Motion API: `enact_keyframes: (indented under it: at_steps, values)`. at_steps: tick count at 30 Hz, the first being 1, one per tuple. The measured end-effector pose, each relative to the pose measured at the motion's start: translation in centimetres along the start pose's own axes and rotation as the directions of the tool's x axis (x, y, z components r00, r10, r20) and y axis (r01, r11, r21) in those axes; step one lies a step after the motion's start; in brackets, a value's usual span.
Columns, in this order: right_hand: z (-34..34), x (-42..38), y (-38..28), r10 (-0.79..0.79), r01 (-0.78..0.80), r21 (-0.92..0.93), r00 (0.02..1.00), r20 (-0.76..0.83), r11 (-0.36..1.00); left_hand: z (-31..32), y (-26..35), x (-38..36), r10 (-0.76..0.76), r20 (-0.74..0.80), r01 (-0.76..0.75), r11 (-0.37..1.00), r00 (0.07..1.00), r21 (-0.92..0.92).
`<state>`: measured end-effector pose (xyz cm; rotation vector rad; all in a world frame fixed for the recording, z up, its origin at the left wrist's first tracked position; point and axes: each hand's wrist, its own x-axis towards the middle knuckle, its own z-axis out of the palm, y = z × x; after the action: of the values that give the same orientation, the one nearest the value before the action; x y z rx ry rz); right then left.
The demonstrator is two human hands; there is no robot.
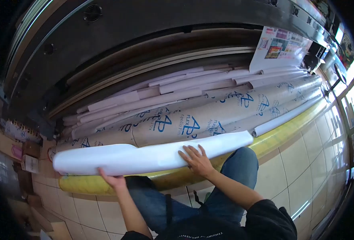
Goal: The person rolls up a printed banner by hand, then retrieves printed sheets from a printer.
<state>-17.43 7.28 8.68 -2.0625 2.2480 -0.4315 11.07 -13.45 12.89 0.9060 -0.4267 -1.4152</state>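
A large white roll of sheet material (145, 157) lies across in front of my knees, over a long yellow roll (165, 179). Near its left part, my left hand (114, 181) grips the lower edge; one digit shows against the white face and the other fingers are partly hidden. My right hand (197, 161) rests on top of the white roll right of its middle, fingers spread and laid flat. The roll's left end is rounded, while a loose sheet edge shows at its right end.
Behind lie long rolls in brown printed wrapping (193, 122) and several thinner pale rolls (145, 105). A dark machine (137, 24) overhangs them. A printed sheet (279, 48) hangs at the back right. Tiled floor (301, 160) extends to the right; boxes (30, 164) stand at left.
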Motion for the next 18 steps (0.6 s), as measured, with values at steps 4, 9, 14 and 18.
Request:
enact_keyframes:
  at_steps: [4,9,14,18]
  values:
    - [0.0,-0.3,2.0,0.247,-0.24,-0.073,0.961,0.124,0.968,-1.4,5.7,0.1,0.134,0.014,-0.132,0.986,0.991,-0.098]
    - [0.5,0.2,4.9,-0.1,0.025,0.203,0.924,0.369,0.979,-4.9,5.5,0.5,0.299,-0.019,-0.299,0.946,0.954,-0.129]
    - [-2.2,-0.8,3.6,-0.132,0.132,0.023,0.991,-0.002,0.991,-5.6,6.0,0.7,0.29,0.011,-0.269,0.902,0.957,-0.338]
    - [-5.0,-1.0,2.3,-0.094,0.046,-0.128,0.912,-0.399,0.991,-2.5,1.7,-2.6,0.031,-0.171,-0.057,0.987,0.985,-0.148]
